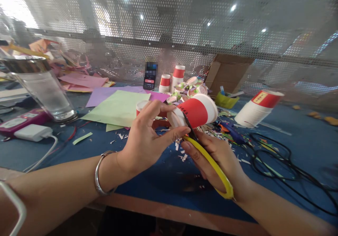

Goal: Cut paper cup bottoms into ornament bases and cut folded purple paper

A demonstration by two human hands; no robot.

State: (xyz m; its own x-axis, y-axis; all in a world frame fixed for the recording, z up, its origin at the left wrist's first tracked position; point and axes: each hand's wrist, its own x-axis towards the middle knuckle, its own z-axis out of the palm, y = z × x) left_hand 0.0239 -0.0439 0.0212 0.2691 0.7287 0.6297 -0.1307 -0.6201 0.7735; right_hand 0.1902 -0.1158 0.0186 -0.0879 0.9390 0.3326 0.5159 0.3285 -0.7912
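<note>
left hand [148, 137] pinches a red-and-white paper cup [196, 112]; right hand [216, 158] grips yellow scissors [211, 162] — paper scraps [182, 151] beneath, black cables [277, 162] right, glass jar [42, 88] far left.

No legible text (print on held cup [198, 112] too small)

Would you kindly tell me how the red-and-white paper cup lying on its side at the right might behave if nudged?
The red-and-white paper cup lies on its side, so it would probably roll, curving because it tapers. Being thin paper, it is likely light and easily crushed.
</note>
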